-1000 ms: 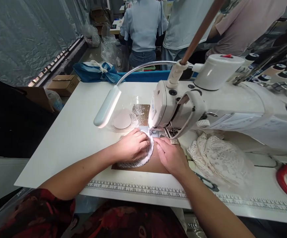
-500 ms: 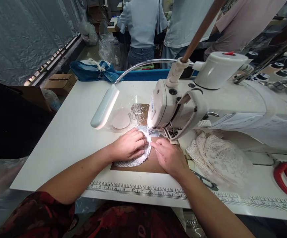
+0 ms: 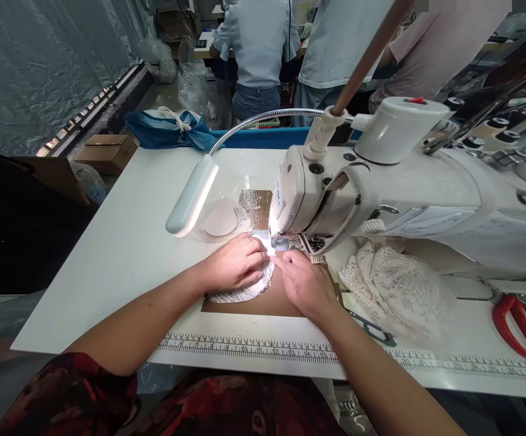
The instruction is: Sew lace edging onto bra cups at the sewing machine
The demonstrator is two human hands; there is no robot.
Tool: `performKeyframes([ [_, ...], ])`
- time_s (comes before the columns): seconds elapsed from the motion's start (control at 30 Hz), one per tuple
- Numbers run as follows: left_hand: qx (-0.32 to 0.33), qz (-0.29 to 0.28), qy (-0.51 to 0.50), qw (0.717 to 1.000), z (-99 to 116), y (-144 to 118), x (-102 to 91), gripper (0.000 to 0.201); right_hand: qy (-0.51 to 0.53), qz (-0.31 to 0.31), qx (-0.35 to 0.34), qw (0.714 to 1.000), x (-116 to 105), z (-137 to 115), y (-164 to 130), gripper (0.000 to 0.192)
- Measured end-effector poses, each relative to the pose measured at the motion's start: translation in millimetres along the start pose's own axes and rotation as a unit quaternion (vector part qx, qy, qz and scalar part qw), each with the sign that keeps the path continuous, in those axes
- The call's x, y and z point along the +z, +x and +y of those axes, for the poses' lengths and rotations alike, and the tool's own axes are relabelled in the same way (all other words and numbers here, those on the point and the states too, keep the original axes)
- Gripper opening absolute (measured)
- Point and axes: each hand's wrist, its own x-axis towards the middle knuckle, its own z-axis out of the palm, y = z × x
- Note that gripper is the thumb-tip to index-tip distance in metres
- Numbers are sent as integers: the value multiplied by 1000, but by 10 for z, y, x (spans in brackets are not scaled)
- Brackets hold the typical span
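My left hand (image 3: 232, 265) lies flat, fingers together, on a round white lace piece (image 3: 244, 292) that rests on a brown sheet (image 3: 263, 303). My right hand (image 3: 307, 283) presses the piece's right edge with its fingertips just in front of the needle of the white sewing machine (image 3: 381, 188). Both hands meet under the machine head; the needle area is partly hidden by them. A gooseneck lamp (image 3: 190, 195) shines on the spot.
A heap of white lace (image 3: 394, 290) lies right of my right hand. Red-handled scissors (image 3: 519, 327) lie at far right. A clear bag with a round pad (image 3: 221, 219) sits behind the lamp. A printed ruler (image 3: 253, 350) runs along the table's front edge. Several people stand beyond the table.
The lace piece has shifted a little up toward the needle under both hands. My hands keep the same hold; the view has drifted slightly.
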Motion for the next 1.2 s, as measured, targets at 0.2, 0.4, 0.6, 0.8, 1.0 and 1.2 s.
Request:
performKeyframes([
  [0.2,-14,16,28,999,-30,11,1,29,-14,-9,14,1000,-19,-16,25,41],
  [0.4,16,9,71,997,37,17,-9,29,10,-8,12,1000,-12,25,-7,42],
  [0.6,50,8,62,997,49,21,5,29,22,-21,35,999,-15,-2,0,39],
  [0.8,44,20,39,998,28,-10,71,32,-5,-59,47,997,-48,-56,33,39],
  [1.0,31,26,40,998,16,4,77,33,-31,-57,49,997,-25,-57,42,42],
  [1.2,11,29,48,998,1,9,107,33,-43,-49,45,997,13,-42,39,43],
])
